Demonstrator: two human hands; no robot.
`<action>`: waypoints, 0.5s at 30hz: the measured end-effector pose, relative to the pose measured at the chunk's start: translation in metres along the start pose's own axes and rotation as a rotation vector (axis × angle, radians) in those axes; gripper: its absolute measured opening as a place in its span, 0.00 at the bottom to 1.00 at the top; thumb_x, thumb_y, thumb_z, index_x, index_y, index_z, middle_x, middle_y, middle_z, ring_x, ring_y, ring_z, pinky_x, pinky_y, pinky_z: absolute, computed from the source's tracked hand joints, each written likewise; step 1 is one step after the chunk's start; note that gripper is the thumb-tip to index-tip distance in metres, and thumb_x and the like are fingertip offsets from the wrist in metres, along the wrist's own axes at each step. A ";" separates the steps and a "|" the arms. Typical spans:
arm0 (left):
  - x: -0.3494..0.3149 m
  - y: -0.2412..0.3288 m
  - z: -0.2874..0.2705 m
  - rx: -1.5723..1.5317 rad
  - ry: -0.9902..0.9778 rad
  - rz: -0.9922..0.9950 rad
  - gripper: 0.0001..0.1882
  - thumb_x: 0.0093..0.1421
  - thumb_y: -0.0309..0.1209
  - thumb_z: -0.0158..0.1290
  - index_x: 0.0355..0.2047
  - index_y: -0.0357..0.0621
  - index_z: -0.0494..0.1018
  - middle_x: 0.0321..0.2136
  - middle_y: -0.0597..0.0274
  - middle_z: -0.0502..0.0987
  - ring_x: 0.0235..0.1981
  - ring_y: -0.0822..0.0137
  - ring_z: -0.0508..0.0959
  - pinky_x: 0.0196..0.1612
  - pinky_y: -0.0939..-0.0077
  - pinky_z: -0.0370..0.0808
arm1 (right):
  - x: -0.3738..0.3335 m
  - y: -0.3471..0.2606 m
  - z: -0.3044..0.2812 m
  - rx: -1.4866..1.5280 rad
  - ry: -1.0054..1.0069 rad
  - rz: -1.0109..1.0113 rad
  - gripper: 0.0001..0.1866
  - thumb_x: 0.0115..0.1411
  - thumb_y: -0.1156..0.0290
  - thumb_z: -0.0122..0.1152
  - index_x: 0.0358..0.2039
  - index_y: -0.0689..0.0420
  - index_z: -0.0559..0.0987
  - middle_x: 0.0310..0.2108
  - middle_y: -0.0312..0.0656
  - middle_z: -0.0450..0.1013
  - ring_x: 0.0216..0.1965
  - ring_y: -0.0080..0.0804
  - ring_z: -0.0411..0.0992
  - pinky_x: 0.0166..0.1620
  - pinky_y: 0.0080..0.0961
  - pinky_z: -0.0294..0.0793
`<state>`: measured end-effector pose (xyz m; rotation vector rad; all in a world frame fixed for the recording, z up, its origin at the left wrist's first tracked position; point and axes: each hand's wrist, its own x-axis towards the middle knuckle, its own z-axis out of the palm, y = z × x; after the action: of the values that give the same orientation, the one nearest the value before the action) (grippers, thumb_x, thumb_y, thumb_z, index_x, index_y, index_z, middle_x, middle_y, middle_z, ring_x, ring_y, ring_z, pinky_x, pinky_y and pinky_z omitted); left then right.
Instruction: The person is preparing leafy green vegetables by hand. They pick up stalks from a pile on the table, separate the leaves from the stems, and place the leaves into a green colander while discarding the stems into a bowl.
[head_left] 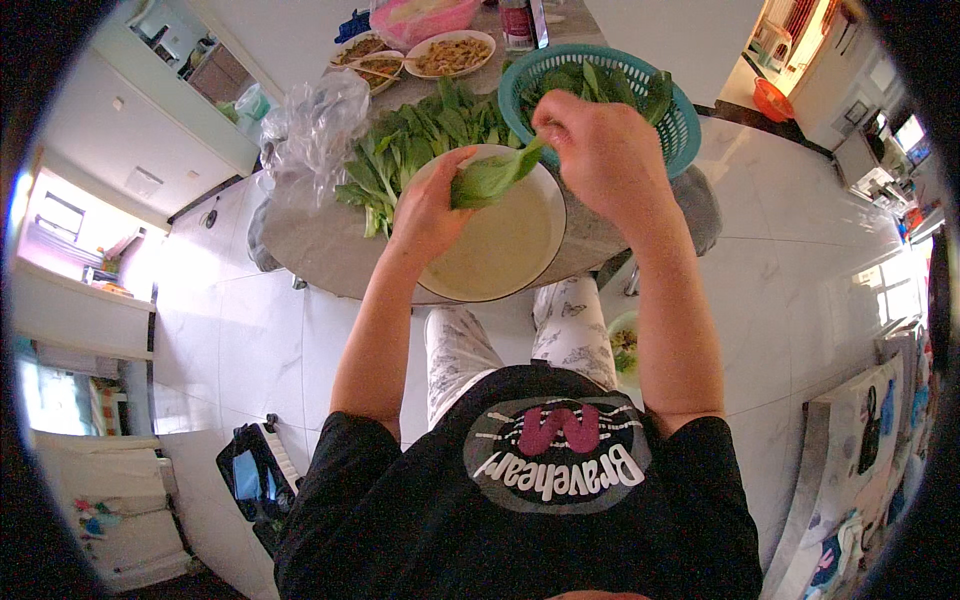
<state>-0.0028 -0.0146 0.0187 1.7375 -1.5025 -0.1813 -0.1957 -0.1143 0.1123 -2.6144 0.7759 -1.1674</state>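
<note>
My left hand (436, 210) is closed at the broad end of a green vegetable leaf (493, 180), over the left side of a large pale bowl (510, 250). My right hand (606, 150) pinches the narrow end of the same leaf, just above the near-left rim of a teal plastic basket (684, 140). Leafy greens fill part of that basket. Inside the bowl the surface looks plain and pale; whether liquid is in it I cannot tell. A heap of leafy greens (435, 125) lies on the table behind the bowl.
A crumpled clear plastic bag (315, 130) sits left of the heap. Farther back are a plate of food (450, 55), another dish with chopsticks (375, 68), a pink container (425, 20) and a bottle (517, 28). A bin with scraps (625, 350) stands below the table's edge.
</note>
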 end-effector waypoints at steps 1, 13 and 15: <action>0.002 -0.001 0.000 0.010 0.000 0.031 0.28 0.51 0.34 0.61 0.52 0.51 0.66 0.39 0.52 0.76 0.41 0.52 0.76 0.42 0.63 0.72 | 0.001 0.003 -0.003 -0.025 -0.016 0.042 0.04 0.56 0.70 0.56 0.32 0.55 0.75 0.24 0.44 0.74 0.26 0.44 0.74 0.29 0.33 0.71; -0.001 -0.008 -0.001 0.143 -0.100 0.100 0.12 0.56 0.29 0.54 0.41 0.44 0.75 0.34 0.55 0.78 0.34 0.54 0.78 0.37 0.66 0.73 | 0.014 0.068 -0.016 0.489 0.286 0.565 0.09 0.56 0.71 0.56 0.33 0.61 0.81 0.22 0.45 0.76 0.21 0.33 0.76 0.24 0.29 0.76; -0.001 -0.010 0.001 0.144 -0.122 0.094 0.11 0.57 0.30 0.52 0.41 0.44 0.75 0.35 0.54 0.77 0.35 0.53 0.77 0.38 0.64 0.73 | 0.017 0.094 -0.009 0.834 0.467 0.717 0.09 0.57 0.75 0.53 0.35 0.65 0.79 0.23 0.47 0.74 0.19 0.33 0.74 0.22 0.26 0.77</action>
<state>0.0044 -0.0147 0.0111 1.7915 -1.7187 -0.1348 -0.2297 -0.2027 0.0955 -1.2558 0.9146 -1.4319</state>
